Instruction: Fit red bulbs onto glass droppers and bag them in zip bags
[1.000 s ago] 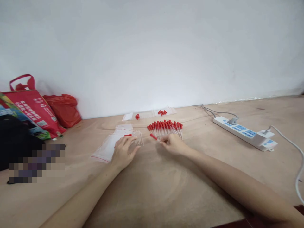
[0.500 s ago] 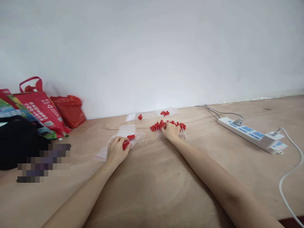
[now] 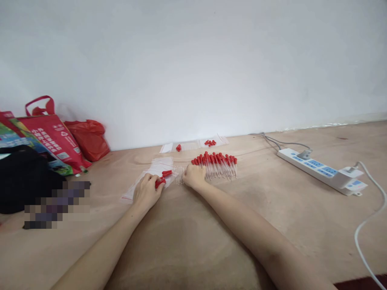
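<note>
My left hand (image 3: pixel 147 191) lies over a clear zip bag (image 3: pixel 134 187), its fingers curled and closed on a red rubber bulb (image 3: pixel 160 183). Just beyond its fingertips, more red bulbs (image 3: pixel 167 173) rest on the bag. My right hand (image 3: pixel 195 176) is closed at the edge of several loose clear tubes (image 3: pixel 179 175); its fingertips are hidden, so what it pinches cannot be made out. Beside it, to the right, a row of droppers (image 3: pixel 219 166) with red bulbs and clear thin stems lies side by side, bulbs toward the wall.
Along the wall lie a clear bag of tubes (image 3: pixel 190 146) and small red bulbs (image 3: pixel 210 142). A white power strip (image 3: pixel 314 167) with plugs and cables is at right. Red bags (image 3: pixel 87 139) and a black bag (image 3: pixel 27 177) stand at left.
My right hand has moved left from the dropper row to the loose tubes, uncovering the row's middle. My left hand has stayed almost in place at the red bulbs.
</note>
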